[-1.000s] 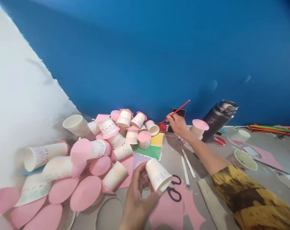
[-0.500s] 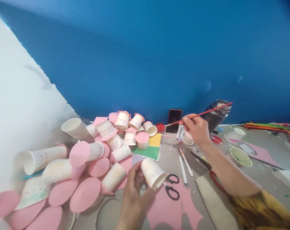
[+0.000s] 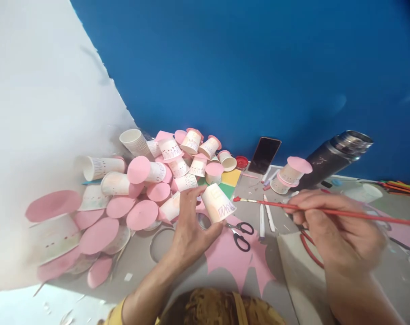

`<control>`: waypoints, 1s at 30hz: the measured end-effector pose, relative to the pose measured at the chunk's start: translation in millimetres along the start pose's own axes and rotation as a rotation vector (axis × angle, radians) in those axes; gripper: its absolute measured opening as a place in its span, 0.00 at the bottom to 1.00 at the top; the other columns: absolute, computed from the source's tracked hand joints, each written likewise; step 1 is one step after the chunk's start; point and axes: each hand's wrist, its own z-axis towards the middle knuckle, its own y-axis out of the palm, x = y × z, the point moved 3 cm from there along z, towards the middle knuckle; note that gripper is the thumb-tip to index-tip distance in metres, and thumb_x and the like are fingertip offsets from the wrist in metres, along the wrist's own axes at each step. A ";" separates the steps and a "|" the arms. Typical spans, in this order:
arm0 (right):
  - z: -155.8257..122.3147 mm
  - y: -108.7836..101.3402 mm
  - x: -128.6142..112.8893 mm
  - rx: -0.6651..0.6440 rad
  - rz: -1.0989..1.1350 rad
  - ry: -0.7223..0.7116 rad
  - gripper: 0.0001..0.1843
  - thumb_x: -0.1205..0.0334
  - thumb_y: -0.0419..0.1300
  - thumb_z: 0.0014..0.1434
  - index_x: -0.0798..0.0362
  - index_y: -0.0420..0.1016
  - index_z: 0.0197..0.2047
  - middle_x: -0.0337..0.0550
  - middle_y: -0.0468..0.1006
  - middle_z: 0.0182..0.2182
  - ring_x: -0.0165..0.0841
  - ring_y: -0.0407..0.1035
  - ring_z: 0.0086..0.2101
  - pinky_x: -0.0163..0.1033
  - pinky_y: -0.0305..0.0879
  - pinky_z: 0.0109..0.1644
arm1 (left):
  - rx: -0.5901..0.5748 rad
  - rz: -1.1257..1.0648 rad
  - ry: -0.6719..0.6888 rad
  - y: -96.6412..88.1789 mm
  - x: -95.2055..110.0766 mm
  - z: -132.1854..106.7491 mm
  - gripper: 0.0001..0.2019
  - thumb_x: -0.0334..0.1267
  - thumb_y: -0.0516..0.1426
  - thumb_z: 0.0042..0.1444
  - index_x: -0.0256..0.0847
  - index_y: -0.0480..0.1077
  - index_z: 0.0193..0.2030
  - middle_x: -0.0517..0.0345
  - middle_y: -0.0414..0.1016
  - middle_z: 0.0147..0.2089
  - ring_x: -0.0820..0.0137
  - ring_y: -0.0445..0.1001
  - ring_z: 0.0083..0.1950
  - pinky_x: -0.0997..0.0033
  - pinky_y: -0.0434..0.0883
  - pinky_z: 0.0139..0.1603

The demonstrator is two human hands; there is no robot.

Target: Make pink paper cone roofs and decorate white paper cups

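A white paper cup [image 3: 215, 201] with purple zigzag marks is tilted in my left hand [image 3: 191, 230], held between thumb and fingers. My right hand [image 3: 336, 225] grips a long red paintbrush [image 3: 347, 213]. The brush's red-tipped bristles point left, close to the cup's right side. Behind the cup, a small pot of red paint [image 3: 241, 162] stands near the wall. Black-handled scissors [image 3: 241, 237] lie on cut pink paper [image 3: 225, 255] just below the cup. Two white markers [image 3: 265, 216] rest between my hands.
Many decorated cups with pink paper discs [image 3: 142, 215] crowd the left side. A stack of plain cups [image 3: 135, 142] leans behind them. At the back stand a phone [image 3: 264, 155], two stacked cups [image 3: 291, 174] and a dark thermos [image 3: 331, 158].
My right hand has drawn the brush back from the red paint pot towards me and the cup, its tip now red. My left hand still holds the cup. The view has shifted.
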 end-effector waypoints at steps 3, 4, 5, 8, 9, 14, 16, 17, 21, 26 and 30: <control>-3.4 1.4 -3.5 -0.096 -0.072 -0.165 0.11 0.69 0.62 0.63 0.46 0.83 0.45 0.44 0.82 0.34 0.44 0.77 0.35 0.51 0.75 0.36 | -0.005 0.029 0.007 -2.5 3.4 2.7 0.32 0.35 0.65 0.49 0.47 0.62 0.61 0.49 0.65 0.56 0.56 0.68 0.58 0.52 0.72 0.55; -3.5 1.0 -3.1 -0.114 -0.076 -0.171 0.12 0.69 0.62 0.62 0.46 0.83 0.46 0.45 0.82 0.34 0.44 0.77 0.35 0.51 0.75 0.35 | -0.009 0.027 0.008 -2.2 3.4 3.2 0.33 0.35 0.65 0.49 0.47 0.62 0.62 0.50 0.64 0.55 0.55 0.68 0.58 0.53 0.72 0.54; -3.4 0.2 -2.2 -0.122 -0.073 -0.161 0.13 0.70 0.62 0.62 0.45 0.83 0.46 0.44 0.82 0.35 0.44 0.77 0.34 0.51 0.75 0.34 | -0.010 0.026 0.014 -1.6 3.2 3.6 0.33 0.35 0.65 0.48 0.47 0.62 0.62 0.50 0.63 0.55 0.55 0.68 0.58 0.52 0.72 0.54; -3.1 -0.4 1.8 -0.150 -0.047 -0.122 0.14 0.71 0.63 0.62 0.45 0.82 0.46 0.44 0.82 0.35 0.44 0.77 0.34 0.50 0.74 0.32 | -0.017 0.035 0.061 1.1 1.8 4.0 0.34 0.37 0.66 0.49 0.47 0.61 0.62 0.50 0.62 0.54 0.55 0.67 0.58 0.50 0.71 0.56; -3.2 0.4 3.3 -0.169 -0.040 -0.116 0.14 0.72 0.62 0.62 0.45 0.82 0.47 0.44 0.82 0.35 0.43 0.77 0.35 0.49 0.75 0.32 | -0.023 0.041 0.079 1.9 1.2 4.0 0.34 0.38 0.66 0.49 0.47 0.60 0.63 0.50 0.61 0.54 0.55 0.67 0.58 0.49 0.71 0.57; -2.3 8.9 7.7 -0.255 -0.071 -0.128 0.15 0.74 0.61 0.61 0.46 0.81 0.46 0.42 0.81 0.33 0.41 0.77 0.34 0.47 0.74 0.33 | -0.047 0.045 0.124 4.2 -1.8 3.5 0.35 0.39 0.67 0.51 0.48 0.59 0.63 0.49 0.61 0.55 0.55 0.65 0.58 0.49 0.71 0.56; -1.2 11.9 7.1 -0.268 -0.087 -0.137 0.15 0.75 0.61 0.61 0.46 0.80 0.45 0.41 0.81 0.32 0.40 0.77 0.33 0.47 0.74 0.34 | -0.047 0.045 0.127 4.4 -2.5 3.5 0.35 0.40 0.67 0.51 0.48 0.58 0.63 0.49 0.61 0.55 0.55 0.65 0.57 0.49 0.71 0.56; -0.7 12.9 6.6 -0.272 -0.094 -0.137 0.16 0.75 0.60 0.61 0.46 0.80 0.45 0.40 0.81 0.32 0.40 0.77 0.33 0.47 0.74 0.35 | -0.047 0.047 0.127 4.6 -2.7 3.5 0.35 0.40 0.68 0.51 0.48 0.58 0.63 0.49 0.61 0.55 0.55 0.65 0.57 0.50 0.71 0.56; -0.1 14.2 6.0 -0.281 -0.124 -0.152 0.15 0.75 0.60 0.61 0.46 0.80 0.45 0.40 0.81 0.32 0.40 0.77 0.34 0.47 0.75 0.37 | -0.051 0.050 0.127 5.3 -1.8 3.5 0.35 0.41 0.68 0.52 0.48 0.58 0.63 0.49 0.61 0.55 0.55 0.65 0.58 0.50 0.71 0.56; -2.2 14.0 9.5 -0.278 -0.163 -0.147 0.12 0.72 0.61 0.61 0.46 0.80 0.43 0.40 0.81 0.30 0.44 0.79 0.37 0.49 0.76 0.39 | -0.064 0.059 0.117 6.1 0.5 3.4 0.35 0.43 0.69 0.51 0.48 0.58 0.63 0.49 0.61 0.55 0.54 0.66 0.58 0.50 0.71 0.56; -3.3 14.5 10.2 -0.279 -0.166 -0.132 0.13 0.73 0.61 0.61 0.45 0.80 0.43 0.40 0.81 0.32 0.43 0.79 0.37 0.49 0.76 0.40 | -0.056 0.050 0.130 5.7 0.7 3.1 0.35 0.41 0.69 0.51 0.48 0.57 0.63 0.49 0.61 0.55 0.54 0.66 0.58 0.50 0.70 0.57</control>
